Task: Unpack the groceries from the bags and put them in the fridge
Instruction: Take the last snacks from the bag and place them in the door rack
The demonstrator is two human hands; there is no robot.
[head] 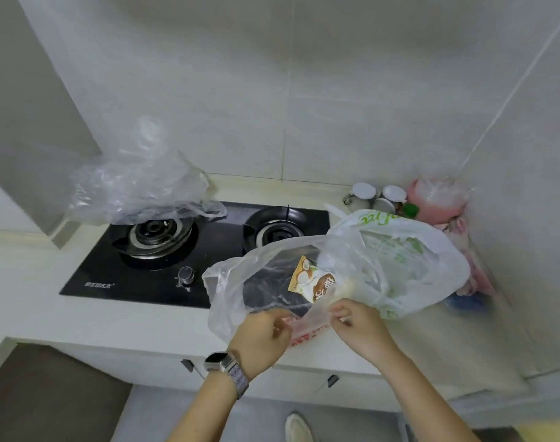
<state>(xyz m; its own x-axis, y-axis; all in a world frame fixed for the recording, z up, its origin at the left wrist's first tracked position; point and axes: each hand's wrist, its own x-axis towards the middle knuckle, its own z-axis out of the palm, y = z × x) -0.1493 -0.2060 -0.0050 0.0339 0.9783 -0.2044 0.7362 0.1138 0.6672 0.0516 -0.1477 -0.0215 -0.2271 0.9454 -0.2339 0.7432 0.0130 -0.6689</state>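
A clear plastic bag [240, 282] with red print lies on the counter's front edge, partly over the stove. My left hand [261, 338], with a watch on the wrist, grips its near rim. My right hand [360, 327] pinches the rim a little to the right, and the bag's mouth is spread between them. Inside the bag a small snack packet [310, 279] with a coconut picture shows through the plastic. Behind it a white bag with green print [396, 250] stands full. The fridge is out of view.
A black two-burner gas stove [163, 250] is set in the pale counter [81, 317]. An empty crumpled clear bag [138, 183] lies at its back left. Cups [374, 196] and a pink container [434, 199] fill the back right corner. Tiled walls close the back and right.
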